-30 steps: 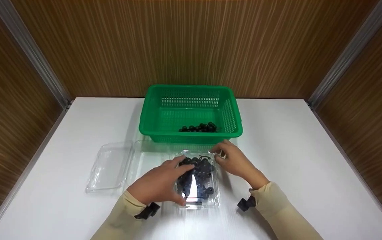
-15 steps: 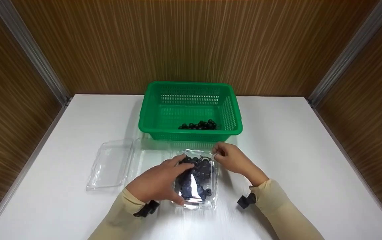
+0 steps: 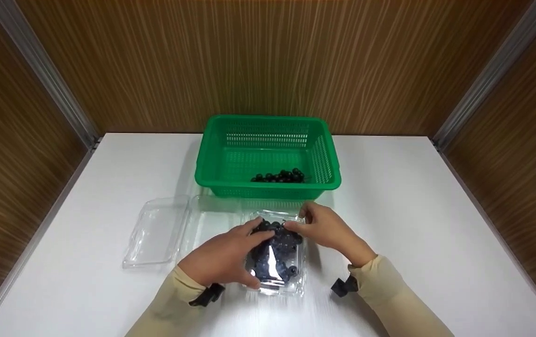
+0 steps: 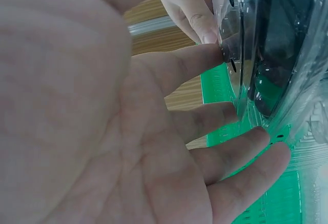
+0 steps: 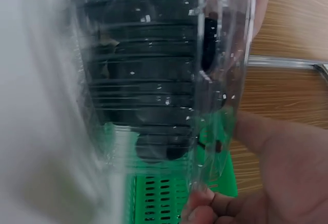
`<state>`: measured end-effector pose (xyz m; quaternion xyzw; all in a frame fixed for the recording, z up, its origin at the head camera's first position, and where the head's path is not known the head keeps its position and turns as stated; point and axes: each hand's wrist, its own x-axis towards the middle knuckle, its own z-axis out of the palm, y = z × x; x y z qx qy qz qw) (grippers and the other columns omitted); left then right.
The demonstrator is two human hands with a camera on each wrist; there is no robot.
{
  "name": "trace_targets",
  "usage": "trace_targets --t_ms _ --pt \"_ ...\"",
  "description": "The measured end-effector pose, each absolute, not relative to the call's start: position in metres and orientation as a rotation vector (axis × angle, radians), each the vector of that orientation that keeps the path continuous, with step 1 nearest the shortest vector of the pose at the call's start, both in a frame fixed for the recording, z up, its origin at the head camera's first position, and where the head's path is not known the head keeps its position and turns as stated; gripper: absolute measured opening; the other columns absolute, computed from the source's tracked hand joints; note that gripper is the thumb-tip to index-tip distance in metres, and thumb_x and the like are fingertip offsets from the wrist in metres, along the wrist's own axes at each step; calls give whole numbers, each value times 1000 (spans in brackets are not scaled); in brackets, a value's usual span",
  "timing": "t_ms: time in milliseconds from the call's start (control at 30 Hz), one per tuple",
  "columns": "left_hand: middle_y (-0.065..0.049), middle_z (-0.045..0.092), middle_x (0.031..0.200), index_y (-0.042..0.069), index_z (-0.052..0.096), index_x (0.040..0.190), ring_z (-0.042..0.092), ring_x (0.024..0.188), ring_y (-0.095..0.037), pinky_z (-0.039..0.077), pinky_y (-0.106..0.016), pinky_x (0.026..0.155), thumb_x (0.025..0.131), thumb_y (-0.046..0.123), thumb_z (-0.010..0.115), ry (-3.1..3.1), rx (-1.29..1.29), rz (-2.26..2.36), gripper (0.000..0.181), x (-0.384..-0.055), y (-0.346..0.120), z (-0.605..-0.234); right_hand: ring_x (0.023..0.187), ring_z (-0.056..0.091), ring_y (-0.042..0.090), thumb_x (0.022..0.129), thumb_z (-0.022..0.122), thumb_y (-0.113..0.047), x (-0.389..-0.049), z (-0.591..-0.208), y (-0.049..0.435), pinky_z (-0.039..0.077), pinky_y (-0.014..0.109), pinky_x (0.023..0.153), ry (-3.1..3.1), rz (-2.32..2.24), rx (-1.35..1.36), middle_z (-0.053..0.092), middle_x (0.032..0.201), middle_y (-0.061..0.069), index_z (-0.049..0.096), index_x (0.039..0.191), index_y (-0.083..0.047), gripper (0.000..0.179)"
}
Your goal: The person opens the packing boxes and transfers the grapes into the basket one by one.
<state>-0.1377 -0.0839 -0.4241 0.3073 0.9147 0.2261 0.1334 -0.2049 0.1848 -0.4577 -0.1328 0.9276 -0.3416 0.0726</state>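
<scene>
In the head view a clear plastic clamshell box [image 3: 299, 281] holds a bunch of dark grapes [image 3: 277, 248], with its lid lying over them. My left hand [image 3: 223, 256] spreads across the box's left part, its fingertips resting on the lid. At the far right corner my right hand [image 3: 328, 230] pinches the rim, thumb on the lid. The right wrist view shows the right hand's curled fingers [image 5: 199, 206] at the edge of the box. Straight left fingers [image 4: 205, 121] meet the lid in the left wrist view.
Behind stands a green basket [image 3: 268, 185] with another bunch of dark grapes [image 3: 281, 177] in it. A second clear box lies open at the left, its lid half [image 3: 155, 234] folded out beside its base [image 3: 202, 224]. Wood-grain panels [image 3: 268, 65] enclose the white table [image 3: 399, 196].
The right hand's thumb has moved left onto the lid near the far right corner, while its fingers stay at the rim. The left hand keeps its place on the box.
</scene>
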Motion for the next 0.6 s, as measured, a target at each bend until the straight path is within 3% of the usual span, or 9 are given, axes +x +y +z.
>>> trace_targets --t_ms 267,600 --pt "-14 23 170 21 42 160 36 151 -34 45 -51 112 73 41 94 2638 878 634 103 -138 -84 -425 69 49 16 86 83 -46 -204 -457 184 41 31 60 2763 -1094 -335 55 77 0 60 97 -10 44" --pt "-15 25 169 21 42 160 43 146 -36 46 -51 110 74 43 93 2650 888 623 103 -140 -84 -426 70 48 16 87 82 -45 -208 -459 186 41 32 62 2721 -1124 -329 53 78 1 59 98 -8 45"
